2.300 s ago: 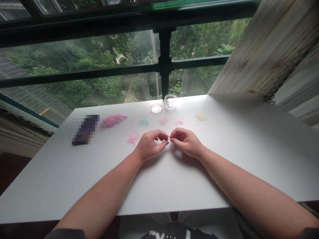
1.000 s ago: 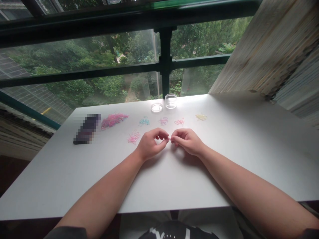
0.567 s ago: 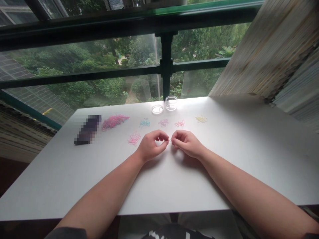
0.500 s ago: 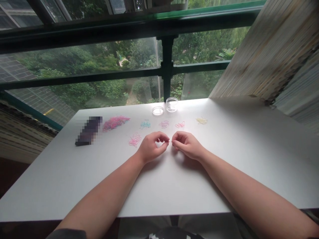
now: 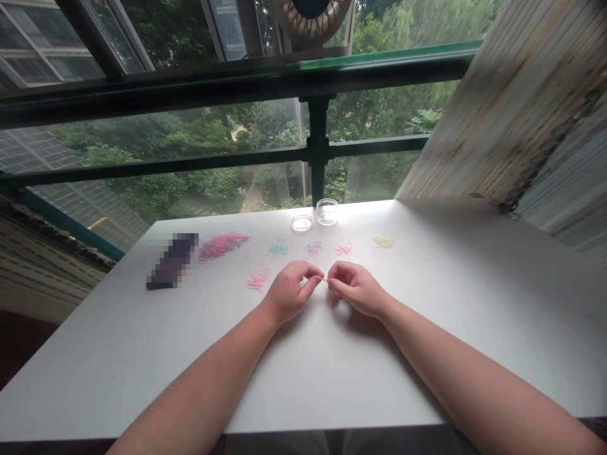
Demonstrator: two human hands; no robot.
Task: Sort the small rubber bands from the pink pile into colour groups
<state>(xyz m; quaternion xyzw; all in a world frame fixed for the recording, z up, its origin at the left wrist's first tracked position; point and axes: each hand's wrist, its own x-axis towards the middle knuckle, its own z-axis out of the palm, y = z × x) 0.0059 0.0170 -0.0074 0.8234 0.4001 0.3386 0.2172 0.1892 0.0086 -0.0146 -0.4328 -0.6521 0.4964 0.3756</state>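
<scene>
Thin item [image 5: 325, 279] between left hand [image 5: 290, 292] and right hand [image 5: 356, 289] too small to identify, dark object [image 5: 173, 260] pixelated, curtain [image 5: 488, 114] cropped above.

View tilted up, seemingly round object [image 5: 313, 24] revealed

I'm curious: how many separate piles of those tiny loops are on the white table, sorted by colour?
Mixed-colour pile: 1
Pinkish piles: 3
Teal pile: 1
Pale yellow pile: 1
Total: 6 piles
</scene>
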